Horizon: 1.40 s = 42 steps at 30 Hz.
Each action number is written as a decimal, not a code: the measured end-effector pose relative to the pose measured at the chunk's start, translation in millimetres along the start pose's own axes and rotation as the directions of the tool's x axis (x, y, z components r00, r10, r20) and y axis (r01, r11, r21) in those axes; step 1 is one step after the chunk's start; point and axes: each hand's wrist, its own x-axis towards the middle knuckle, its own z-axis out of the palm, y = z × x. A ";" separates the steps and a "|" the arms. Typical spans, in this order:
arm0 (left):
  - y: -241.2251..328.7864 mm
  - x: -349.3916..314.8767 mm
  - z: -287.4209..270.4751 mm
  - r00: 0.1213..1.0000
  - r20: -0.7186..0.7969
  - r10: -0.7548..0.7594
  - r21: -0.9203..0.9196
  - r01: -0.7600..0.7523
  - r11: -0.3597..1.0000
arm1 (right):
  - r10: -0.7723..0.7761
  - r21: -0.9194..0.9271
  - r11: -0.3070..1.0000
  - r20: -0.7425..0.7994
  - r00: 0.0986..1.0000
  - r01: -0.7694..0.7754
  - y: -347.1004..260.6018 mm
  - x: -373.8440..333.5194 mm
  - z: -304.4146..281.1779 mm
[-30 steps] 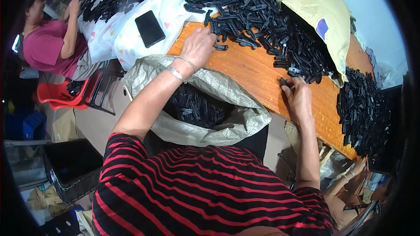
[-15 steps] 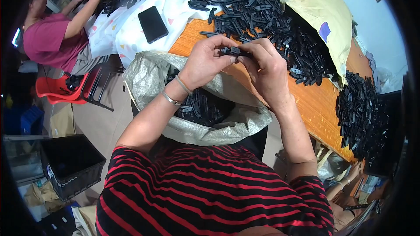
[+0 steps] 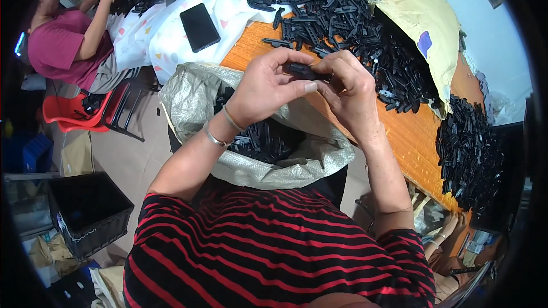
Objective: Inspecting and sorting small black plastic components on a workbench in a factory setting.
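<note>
A small black plastic part (image 3: 301,71) is pinched between my two hands above the near edge of the table. My left hand (image 3: 268,85) closes on its left end with thumb and fingers. My right hand (image 3: 349,88) grips its right end, fingertips pressed together. The part's finer shape is hidden by my fingers. Directly below my hands an open woven sack (image 3: 274,177) holds many similar black parts (image 3: 262,142). Just beyond my hands a large heap of black plastic parts (image 3: 325,17) lies on the wooden table (image 3: 416,154).
A yellowish sack (image 3: 422,5) lies over the back of the heap. More black parts (image 3: 468,154) pile up at the right. A phone (image 3: 200,27) rests on patterned sheeting at left. A person in a magenta shirt (image 3: 63,40) works there, near a red chair (image 3: 74,111) and black crate (image 3: 91,211).
The black part has turned and shifted slightly between my fingers. My left thumb now extends further across toward the right hand. The person at left has moved an arm.
</note>
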 end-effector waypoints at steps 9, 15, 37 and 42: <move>19.4 -6.2 4.3 0.961 0.062 0.269 0.552 -0.257 0.793 | 0.310 0.112 0.939 0.133 0.941 -0.325 -2.6 0.9 -0.6; 15.0 -6.4 3.5 0.921 0.112 0.374 0.567 -0.368 0.736 | 0.209 0.150 0.965 0.051 0.977 -0.214 7.6 -8.1 10.3; 29.5 -36.9 -61.0 1.000 -0.014 0.014 0.785 0.003 0.620 | 0.437 -0.567 0.743 0.006 0.899 -0.357 88.1 -58.3 -54.2; -20.0 36.0 -60.0 0.946 0.107 0.306 0.939 -0.197 0.282 | 0.544 -0.645 0.664 0.072 0.836 -0.377 103.4 -57.4 -48.8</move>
